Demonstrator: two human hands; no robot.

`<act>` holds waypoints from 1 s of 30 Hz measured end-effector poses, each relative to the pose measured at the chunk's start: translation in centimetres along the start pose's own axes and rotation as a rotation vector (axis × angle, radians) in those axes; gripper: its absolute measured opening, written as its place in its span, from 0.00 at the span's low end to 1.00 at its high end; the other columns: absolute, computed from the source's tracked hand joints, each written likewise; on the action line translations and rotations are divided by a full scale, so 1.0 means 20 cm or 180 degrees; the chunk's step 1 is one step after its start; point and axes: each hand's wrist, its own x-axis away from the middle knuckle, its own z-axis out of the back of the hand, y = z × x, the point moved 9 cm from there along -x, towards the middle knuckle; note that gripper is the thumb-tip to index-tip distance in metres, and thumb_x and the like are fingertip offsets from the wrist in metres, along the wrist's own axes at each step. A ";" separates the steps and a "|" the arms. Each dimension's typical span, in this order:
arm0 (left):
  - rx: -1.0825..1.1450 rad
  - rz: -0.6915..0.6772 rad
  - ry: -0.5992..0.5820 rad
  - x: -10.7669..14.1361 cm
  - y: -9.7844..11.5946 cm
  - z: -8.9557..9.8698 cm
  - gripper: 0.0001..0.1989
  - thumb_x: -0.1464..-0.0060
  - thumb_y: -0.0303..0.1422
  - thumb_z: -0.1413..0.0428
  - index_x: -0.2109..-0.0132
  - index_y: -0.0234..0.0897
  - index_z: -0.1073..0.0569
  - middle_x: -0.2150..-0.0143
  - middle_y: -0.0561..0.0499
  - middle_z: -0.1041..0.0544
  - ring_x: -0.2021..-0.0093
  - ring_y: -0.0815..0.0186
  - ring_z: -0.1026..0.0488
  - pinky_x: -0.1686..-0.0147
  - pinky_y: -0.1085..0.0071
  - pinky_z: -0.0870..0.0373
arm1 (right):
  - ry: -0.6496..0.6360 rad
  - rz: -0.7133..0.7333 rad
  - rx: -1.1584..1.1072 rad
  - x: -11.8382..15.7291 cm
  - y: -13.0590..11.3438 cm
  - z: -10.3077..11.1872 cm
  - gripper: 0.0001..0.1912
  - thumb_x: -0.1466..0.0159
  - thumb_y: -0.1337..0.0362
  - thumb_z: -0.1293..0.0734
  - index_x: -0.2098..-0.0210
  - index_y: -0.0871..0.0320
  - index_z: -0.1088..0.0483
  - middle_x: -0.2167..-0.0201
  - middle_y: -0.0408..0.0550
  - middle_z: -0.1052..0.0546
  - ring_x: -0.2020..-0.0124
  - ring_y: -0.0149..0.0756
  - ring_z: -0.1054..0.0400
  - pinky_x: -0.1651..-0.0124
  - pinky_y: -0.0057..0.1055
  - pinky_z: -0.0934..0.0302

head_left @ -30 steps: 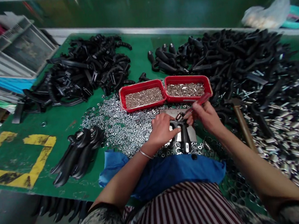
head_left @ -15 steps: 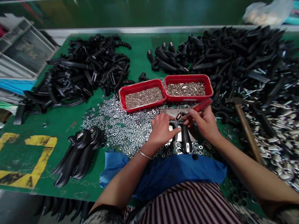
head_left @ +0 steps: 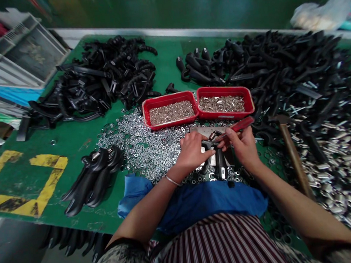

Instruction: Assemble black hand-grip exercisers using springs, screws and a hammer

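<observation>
Bench is a green tabletop (head_left: 76, 132), scuffed, with a square of worn yellow-and-black tape (head_left: 11, 199) at left of frame. Green panel (head_left: 166, 10) runs across the top, pale strip at its foot. Grey crate (head_left: 34, 50) upper left, clear plastic bag (head_left: 319, 14) upper right.

Work spot is just right of frame centre: black handle (head_left: 220, 160) over a metal plate (head_left: 198, 130). Left hand (head_left: 192, 150) has it in a narrow grip, thumb and fingers around the head end. Right hand (head_left: 245, 147) is closed on a red-handled tool (head_left: 243, 123), tip angled down-left at the same end (exact contact hidden by fingers).

Two red trays of small metal bits, left tray (head_left: 145, 120) and right tray (head_left: 252, 106), sit side by side above the hands. Loose metal rings (head_left: 152, 150) left of the hands, hammer (head_left: 294, 157) and metal cylinders (head_left: 347, 173) right.

Markings: pale sticker (head_left: 226, 117) on the right tray's front, pale rectangle on the handle's lower end; both too small to read.
</observation>
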 end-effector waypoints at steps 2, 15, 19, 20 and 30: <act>0.0002 -0.0002 -0.0005 0.00 0.00 0.00 0.22 0.44 0.46 0.39 0.48 0.40 0.30 0.46 0.46 0.30 0.43 0.52 0.36 0.44 0.56 0.40 | -0.0011 0.0033 0.0032 0.00 0.00 0.00 0.21 0.34 0.45 0.34 0.55 0.49 0.45 0.67 0.48 0.20 0.76 0.42 0.24 0.75 0.39 0.30; -0.0077 0.0004 0.0094 0.01 0.01 0.00 0.22 0.42 0.45 0.39 0.47 0.39 0.32 0.46 0.45 0.30 0.42 0.52 0.36 0.44 0.57 0.41 | -0.0759 0.0516 0.1570 -0.10 -0.17 -0.12 0.21 0.34 0.44 0.36 0.54 0.52 0.41 0.77 0.43 0.26 0.79 0.40 0.32 0.75 0.37 0.37; -0.0123 0.0042 0.0022 0.01 0.03 0.00 0.21 0.42 0.45 0.40 0.48 0.39 0.32 0.46 0.45 0.30 0.42 0.51 0.36 0.45 0.57 0.41 | -0.1259 -0.0309 0.0233 -0.11 -0.13 -0.16 0.22 0.34 0.38 0.40 0.56 0.50 0.40 0.82 0.37 0.31 0.88 0.32 0.47 0.85 0.32 0.46; -0.0124 0.0043 0.0002 0.01 0.03 0.00 0.21 0.42 0.45 0.40 0.48 0.39 0.32 0.46 0.45 0.30 0.42 0.51 0.36 0.45 0.56 0.41 | -0.1292 -0.0376 -0.0015 -0.10 -0.13 -0.16 0.22 0.33 0.38 0.41 0.57 0.50 0.40 0.80 0.38 0.30 0.87 0.32 0.46 0.85 0.32 0.45; -0.0013 0.0064 -0.0056 -0.01 0.01 0.00 0.21 0.43 0.45 0.39 0.49 0.39 0.31 0.46 0.46 0.30 0.43 0.52 0.37 0.44 0.56 0.41 | -0.0505 -0.0127 0.0067 -0.08 0.01 0.00 0.21 0.34 0.41 0.36 0.58 0.48 0.46 0.66 0.45 0.20 0.77 0.37 0.28 0.74 0.36 0.32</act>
